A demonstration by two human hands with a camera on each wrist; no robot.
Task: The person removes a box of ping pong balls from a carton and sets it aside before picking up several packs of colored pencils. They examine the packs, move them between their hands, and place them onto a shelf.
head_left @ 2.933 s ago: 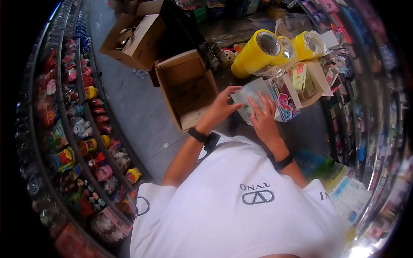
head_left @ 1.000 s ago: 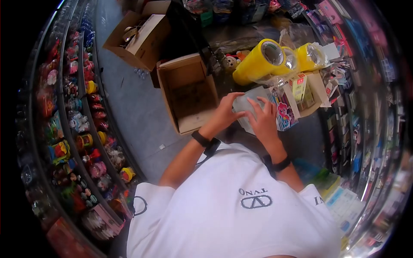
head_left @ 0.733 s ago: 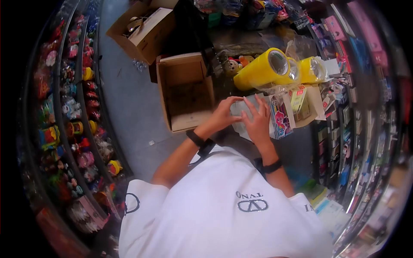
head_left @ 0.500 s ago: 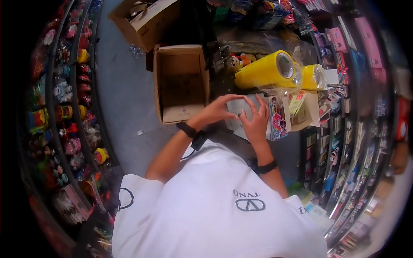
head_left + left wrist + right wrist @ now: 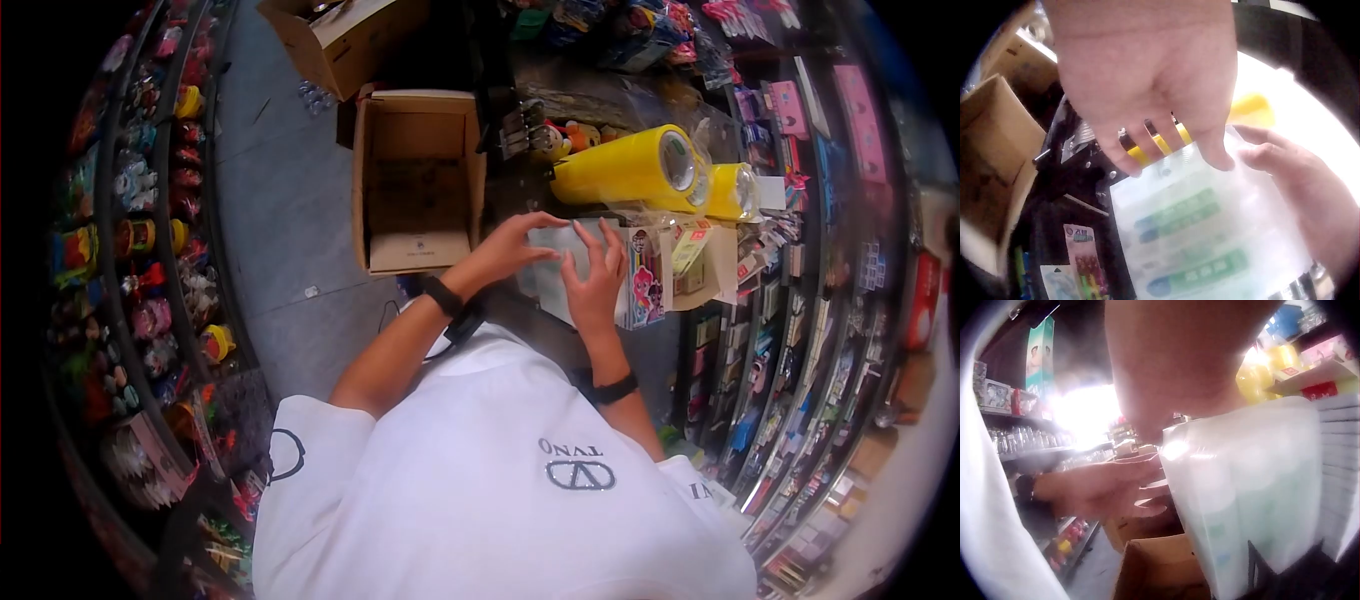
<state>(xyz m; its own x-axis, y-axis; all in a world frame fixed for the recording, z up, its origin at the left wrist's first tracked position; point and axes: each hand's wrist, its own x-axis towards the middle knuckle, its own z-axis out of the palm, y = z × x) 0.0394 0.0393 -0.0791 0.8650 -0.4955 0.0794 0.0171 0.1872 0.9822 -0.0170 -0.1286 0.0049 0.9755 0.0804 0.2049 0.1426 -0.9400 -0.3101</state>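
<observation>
Between my hands is a translucent plastic pack (image 5: 1210,234) with green and blue print; several rounded white shapes show inside it in the right wrist view. My left hand (image 5: 508,248) grips one edge of the pack, with thumb and fingers apart in a C shape. At the top of the pack (image 5: 1254,481), my right hand (image 5: 595,285) holds it with thumb and spread fingers. Right beside the pack in the head view stands a white box (image 5: 643,277) with colourful pony cartoon art.
Rolls of yellow tape (image 5: 620,172) lie behind the pony box. An opened carton (image 5: 722,265) with small boxes inside stands at its right. On the floor to the left is an open cardboard box (image 5: 420,252), with another carton (image 5: 345,50) behind it. Toy shelves (image 5: 150,240) line the left.
The head view has turned, so the boxes, tape and shelves appear shifted and rotated. Both hands stay at the pack; the right fingers, flatter over it at first, are now more bent.
</observation>
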